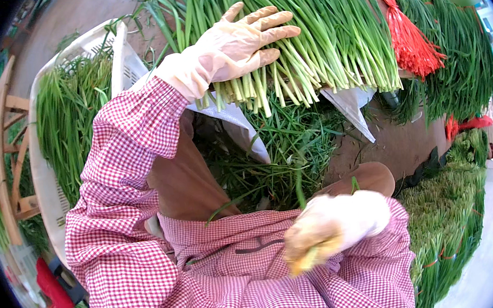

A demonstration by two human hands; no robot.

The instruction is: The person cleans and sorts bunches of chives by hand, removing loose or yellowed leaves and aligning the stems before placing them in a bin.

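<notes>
A thick layer of green garlic chives with pale cut stems lies across a raised surface in front of me, stem ends facing me. On its left part rests my left hand, in a pale, soiled rubber glove, palm down and fingers spread. Low over my lap is my right hand, also gloved and blurred by motion. Its yellow-stained fingers curl inward; what they hold, if anything, is hidden. Thin green blades show just above that hand.
Left stands a white plastic crate of chives beside a wooden rack. Loose trimmed leaves lie on the floor between my knees. At right are red ties, tied chive bundles and a long stack of chives.
</notes>
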